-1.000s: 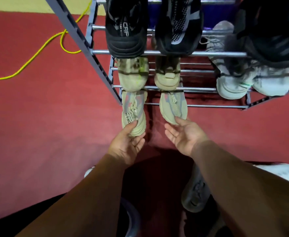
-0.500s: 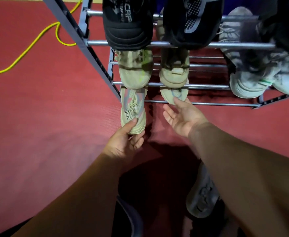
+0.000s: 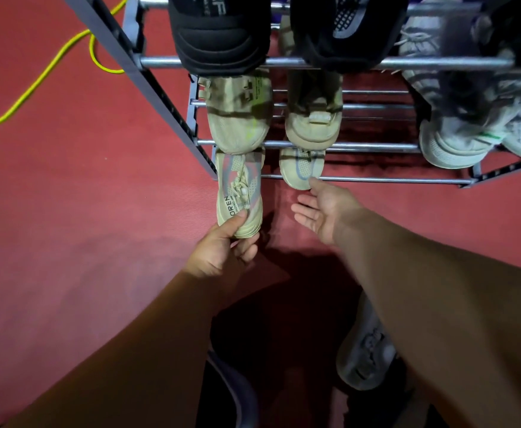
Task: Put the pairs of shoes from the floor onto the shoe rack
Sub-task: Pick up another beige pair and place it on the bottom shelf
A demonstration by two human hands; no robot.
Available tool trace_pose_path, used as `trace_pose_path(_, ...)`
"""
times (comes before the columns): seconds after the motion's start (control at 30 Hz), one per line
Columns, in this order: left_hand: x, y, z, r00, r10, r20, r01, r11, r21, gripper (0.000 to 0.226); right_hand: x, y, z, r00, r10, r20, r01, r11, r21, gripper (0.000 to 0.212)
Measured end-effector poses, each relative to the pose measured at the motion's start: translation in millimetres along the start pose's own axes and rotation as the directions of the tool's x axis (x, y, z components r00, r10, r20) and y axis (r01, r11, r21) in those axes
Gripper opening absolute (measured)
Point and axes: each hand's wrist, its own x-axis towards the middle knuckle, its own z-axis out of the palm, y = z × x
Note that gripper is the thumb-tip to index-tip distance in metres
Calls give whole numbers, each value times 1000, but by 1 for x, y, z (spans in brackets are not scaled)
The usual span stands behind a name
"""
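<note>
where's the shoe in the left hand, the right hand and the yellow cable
shoe (image 3: 241, 187), head view, on its laces
right hand (image 3: 327, 211), head view, on the open palm
yellow cable (image 3: 104, 69), head view, on the bottom of its loop

Shoe rack (image 3: 370, 146), black shoes (image 3: 220, 35), beige shoes (image 3: 237, 118)
</note>
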Motion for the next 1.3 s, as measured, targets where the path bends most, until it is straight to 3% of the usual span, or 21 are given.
trace_pose_path(0.2,21,37,28,999,12,52,-12,1000,3,30,6,-4,1,999,26,38,-28,998,50,42)
trace_pose_path(0.4,46,42,40,991,-99,-87,104,993,57,51,15,-2,-9,997,67,46,-66,997,-28,46)
trace_pose_path(0.77,68,37,37,985,-3,-175,7,1000,19,35,28,-3,7,1000,-6,21,7,998,-65,32)
trace_pose_path(1.3,73,53,60,995,-31,-91,27,999,-43,32,33,-5,9,998,-45,-50,49,996,78,27)
